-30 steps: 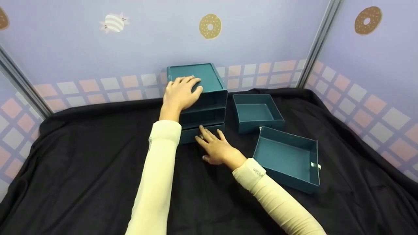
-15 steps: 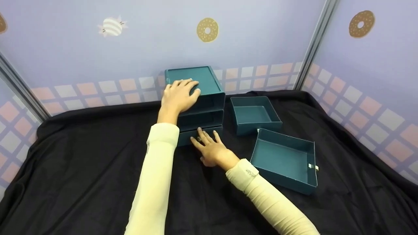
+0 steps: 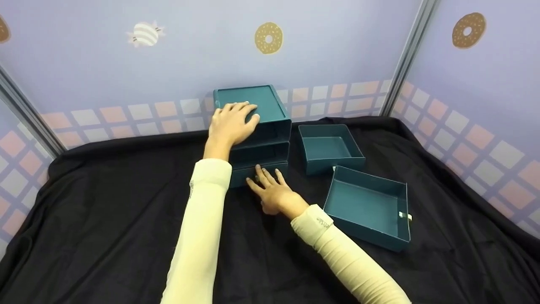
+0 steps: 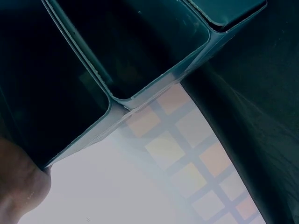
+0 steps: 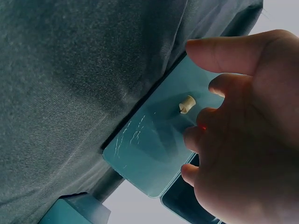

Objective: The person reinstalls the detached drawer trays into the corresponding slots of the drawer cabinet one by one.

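A teal drawer cabinet (image 3: 270, 102) stands against the back wall, its upper two compartments without drawers. My left hand (image 3: 231, 122) rests on the front left of its top, and part of that hand (image 4: 21, 182) shows beside the upper compartment in the left wrist view. The bottom drawer (image 3: 240, 177) sits inside the cabinet, its front about flush. Against that front my right hand (image 3: 274, 192) lays its spread fingertips. A small pale pull tab (image 5: 187, 104) sticks out of the drawer front near the fingers in the right wrist view.
Two teal drawers are out on the black cloth (image 3: 126, 232), right of the cabinet. The rear drawer (image 3: 335, 162) is near the wall; the front drawer (image 3: 375, 230) lies angled with a pale tab. Patterned walls (image 3: 202, 50) bound the back and sides.
The bottom drawer has slid slightly further in under my right hand, and the dark gap above its front has narrowed. My left hand stays on the cabinet top. The head view shifted a little.
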The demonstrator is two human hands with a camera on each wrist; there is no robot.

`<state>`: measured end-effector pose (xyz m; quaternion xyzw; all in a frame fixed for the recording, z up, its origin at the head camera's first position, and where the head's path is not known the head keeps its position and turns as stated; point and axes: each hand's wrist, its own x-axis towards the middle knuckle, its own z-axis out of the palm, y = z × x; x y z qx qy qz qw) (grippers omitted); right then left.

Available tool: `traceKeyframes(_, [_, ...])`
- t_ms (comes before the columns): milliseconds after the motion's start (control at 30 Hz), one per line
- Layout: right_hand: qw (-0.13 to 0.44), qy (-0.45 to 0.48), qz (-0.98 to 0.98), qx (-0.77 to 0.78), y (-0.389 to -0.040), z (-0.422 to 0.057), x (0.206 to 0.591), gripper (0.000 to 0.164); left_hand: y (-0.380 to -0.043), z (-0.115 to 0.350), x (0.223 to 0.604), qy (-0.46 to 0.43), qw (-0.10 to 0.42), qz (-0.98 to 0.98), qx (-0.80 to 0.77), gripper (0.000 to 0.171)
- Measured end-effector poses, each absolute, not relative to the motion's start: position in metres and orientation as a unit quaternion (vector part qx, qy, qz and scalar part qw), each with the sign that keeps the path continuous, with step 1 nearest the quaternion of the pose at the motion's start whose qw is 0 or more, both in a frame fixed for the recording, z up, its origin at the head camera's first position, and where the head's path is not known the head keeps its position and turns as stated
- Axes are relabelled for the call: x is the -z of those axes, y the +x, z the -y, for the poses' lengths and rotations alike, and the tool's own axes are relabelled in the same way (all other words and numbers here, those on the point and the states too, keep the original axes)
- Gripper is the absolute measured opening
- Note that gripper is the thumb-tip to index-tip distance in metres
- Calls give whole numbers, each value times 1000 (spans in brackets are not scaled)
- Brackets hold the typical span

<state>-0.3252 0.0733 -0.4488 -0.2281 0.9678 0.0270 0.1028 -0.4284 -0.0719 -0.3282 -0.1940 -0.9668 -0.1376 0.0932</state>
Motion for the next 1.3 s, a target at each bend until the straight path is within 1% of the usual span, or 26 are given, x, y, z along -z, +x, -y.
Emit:
traceKeyframes(67, [106,-231,-967,-24,-324,-72,449,77,-428,73,329,-192,89,967,139,69])
traceKeyframes(167, [103,-236,-966,-21,-322,-69,450,76,-427,75,328,-190,88,968,142,86])
traceKeyframes(267, [94,-237,-967,-26,-321,-69,450,74,-425,76,327,-192,94,965,149,93])
traceKeyframes(400, [89,-235,-967,-30,-319,-68,449,71,-425,75,324,-194,91,964,155,92])
traceKeyframes(633, [127,-236,-963,-15,-316,-64,450,72,-427,75,322,-196,90,967,139,90])
traceKeyframes(967, [100,-240,-965,-8,-319,-66,455,74,-427,70,321,-204,100,968,107,88])
traceKeyframes(1133, [103,-242,-965,-9,-323,-66,457,73,-428,71,324,-206,106,968,96,86])
traceKeyframes(1300, [103,-242,-965,-11,-325,-66,461,71,-428,73,326,-207,106,967,101,87])
